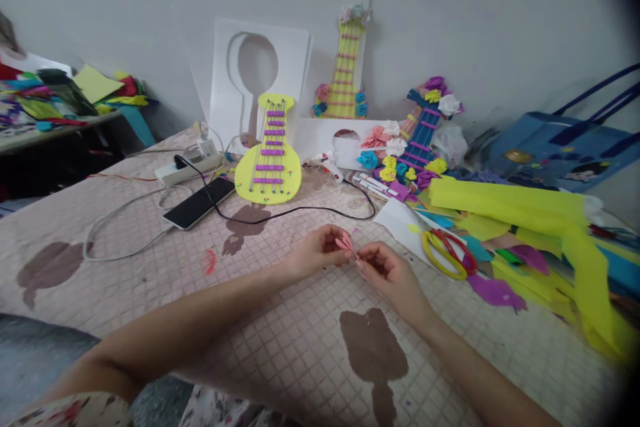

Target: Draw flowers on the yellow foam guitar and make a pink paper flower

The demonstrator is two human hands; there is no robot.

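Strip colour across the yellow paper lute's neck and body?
Purple strips on the yellow paper lute, clearest in the head view.

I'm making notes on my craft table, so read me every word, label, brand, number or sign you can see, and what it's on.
No text is readable here.
White strips by the glue gun: small marks, too blurred to read.
Phone: dark screen, no text visible.
Blue bag: a picture, no words I can make out.
Pink paper: no writing visible.
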